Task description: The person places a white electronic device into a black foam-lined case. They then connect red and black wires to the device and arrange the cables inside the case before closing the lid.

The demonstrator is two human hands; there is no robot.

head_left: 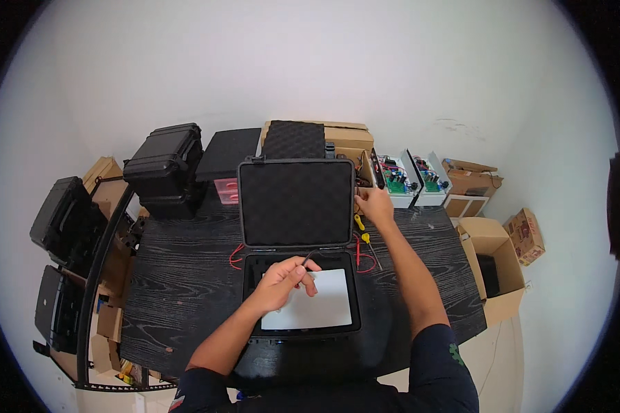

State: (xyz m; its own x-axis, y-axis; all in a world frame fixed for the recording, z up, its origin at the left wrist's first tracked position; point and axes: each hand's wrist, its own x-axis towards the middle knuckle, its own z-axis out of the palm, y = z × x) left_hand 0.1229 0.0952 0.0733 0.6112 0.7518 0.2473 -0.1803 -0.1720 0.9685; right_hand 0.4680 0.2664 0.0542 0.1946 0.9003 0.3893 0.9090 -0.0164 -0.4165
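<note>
An open black hard case point(356, 303) lies in front of me, its foam-lined lid point(296, 203) standing upright. Inside the case is a flat white panel point(324, 303). Above the panel, my left hand point(282, 283) pinches a slim dark rod-like object point(307, 259) whose kind is unclear. My right hand point(375, 205) is beside the lid's right edge, close to a cardboard box point(351, 155). Its fingers are curled together, and what they hold, if anything, is hidden. Nearer to me lie a yellow-handled screwdriver point(366, 239) and a red test lead point(357, 255).
Stacked black cases point(162, 168) stand at the back left, beside red-fronted drawers point(226, 190). Two white housings with green circuit boards point(397, 180) sit at the back right. An open carton point(492, 265) is off the table's right edge; a rack point(89, 289) stands left.
</note>
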